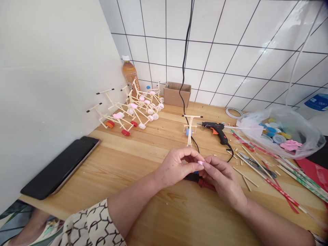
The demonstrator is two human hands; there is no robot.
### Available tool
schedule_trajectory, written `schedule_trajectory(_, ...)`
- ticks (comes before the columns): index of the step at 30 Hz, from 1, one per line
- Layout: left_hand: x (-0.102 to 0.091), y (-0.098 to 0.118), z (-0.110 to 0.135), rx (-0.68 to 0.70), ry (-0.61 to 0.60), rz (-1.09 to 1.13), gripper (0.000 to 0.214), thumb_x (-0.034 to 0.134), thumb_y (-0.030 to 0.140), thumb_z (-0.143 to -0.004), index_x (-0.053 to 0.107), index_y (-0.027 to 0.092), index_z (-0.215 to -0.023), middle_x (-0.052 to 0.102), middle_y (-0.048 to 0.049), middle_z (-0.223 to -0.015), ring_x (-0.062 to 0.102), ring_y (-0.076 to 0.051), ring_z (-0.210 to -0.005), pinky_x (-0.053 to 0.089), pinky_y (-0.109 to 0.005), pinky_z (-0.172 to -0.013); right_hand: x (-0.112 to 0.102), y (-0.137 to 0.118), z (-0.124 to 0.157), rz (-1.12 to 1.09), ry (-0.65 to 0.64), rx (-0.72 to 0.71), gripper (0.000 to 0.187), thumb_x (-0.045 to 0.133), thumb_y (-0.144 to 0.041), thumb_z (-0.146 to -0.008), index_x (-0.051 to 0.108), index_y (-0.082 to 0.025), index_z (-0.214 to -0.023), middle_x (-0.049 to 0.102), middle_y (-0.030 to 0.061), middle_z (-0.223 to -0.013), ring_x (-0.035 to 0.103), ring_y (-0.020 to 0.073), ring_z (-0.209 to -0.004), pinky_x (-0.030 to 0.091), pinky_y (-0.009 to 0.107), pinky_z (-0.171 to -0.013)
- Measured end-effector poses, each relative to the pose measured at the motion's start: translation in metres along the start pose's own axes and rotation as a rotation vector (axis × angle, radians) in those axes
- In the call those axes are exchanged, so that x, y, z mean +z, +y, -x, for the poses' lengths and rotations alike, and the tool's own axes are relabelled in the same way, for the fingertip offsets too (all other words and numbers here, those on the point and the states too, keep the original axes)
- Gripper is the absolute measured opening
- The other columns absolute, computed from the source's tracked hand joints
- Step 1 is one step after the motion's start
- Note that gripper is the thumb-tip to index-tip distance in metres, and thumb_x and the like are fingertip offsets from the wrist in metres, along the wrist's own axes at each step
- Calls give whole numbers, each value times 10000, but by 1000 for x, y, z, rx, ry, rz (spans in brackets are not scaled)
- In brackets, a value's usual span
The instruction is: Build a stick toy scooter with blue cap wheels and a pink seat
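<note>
A small pink piece (200, 163) is pinched between my left hand (176, 167) and my right hand (220, 179), its ends showing between the fingertips. Below my hands lies a tool with black and red handles (202, 182), probably pliers, partly hidden. Beyond my fingertips, a small model of wooden sticks with a blue bottle cap (189, 131) stands on the wooden table (153, 218). To its right rests a black and orange hot glue gun (215, 130), its black cord running behind my hands.
Several finished stick models (133, 111) with caps crowd the table's far left, near an orange drink bottle (130, 73) and a cardboard box (176, 94). A black phone (58, 167) lies left. Loose sticks, scissors (256, 165) and a clear bag of caps (279, 133) lie right.
</note>
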State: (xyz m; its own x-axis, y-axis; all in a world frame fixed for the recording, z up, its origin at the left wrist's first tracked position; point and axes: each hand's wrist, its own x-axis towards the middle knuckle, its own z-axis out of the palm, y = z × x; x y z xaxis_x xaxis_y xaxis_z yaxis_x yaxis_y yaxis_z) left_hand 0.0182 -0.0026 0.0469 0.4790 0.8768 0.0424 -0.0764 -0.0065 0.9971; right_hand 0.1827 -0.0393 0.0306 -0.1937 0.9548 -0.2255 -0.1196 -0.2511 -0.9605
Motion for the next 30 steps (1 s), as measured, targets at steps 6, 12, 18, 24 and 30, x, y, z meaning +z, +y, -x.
schedule_trajectory(6,-1,-3,-1,120,6,-61,71,695,184,-703,669,135,-747,586,-7,-694,544,-96,-648,447,-218,-628,-1,0,2,-23,-24,-6,226,633,-396,-787,584,-178,-754,534,-9,-656,494,93,-578,411,203,-513)
schedule_trajectory(12,0,-5,-2,177,-2,-72,65,698,172,-693,648,133,-707,603,-18,-705,558,-108,-659,455,-237,-653,0,-1,2,-26,-49,2,266,640,-423,-774,582,-167,-732,540,-4,-636,476,90,-557,387,206,-510)
schedule_trajectory(18,-1,-3,0,141,-26,-47,107,692,179,-706,650,133,-793,600,-9,-724,558,-100,-664,458,-224,-647,0,0,2,-61,-48,-3,225,629,-386,-794,582,-177,-729,526,-19,-638,466,82,-563,385,199,-514)
schedule_trajectory(24,0,-2,0,158,-19,-112,98,681,202,-726,656,133,-791,586,-3,-706,541,-95,-656,446,-220,-650,-1,3,1,-64,-38,-10,206,627,-370,-800,592,-178,-738,524,-16,-637,467,84,-574,388,200,-518)
schedule_trajectory(30,2,-4,-1,177,-9,-89,46,666,166,-731,655,133,-760,590,-6,-717,555,-98,-671,452,-217,-658,-2,3,1,-72,-53,-31,230,608,-388,-813,589,-178,-720,520,-12,-635,475,91,-585,409,208,-531)
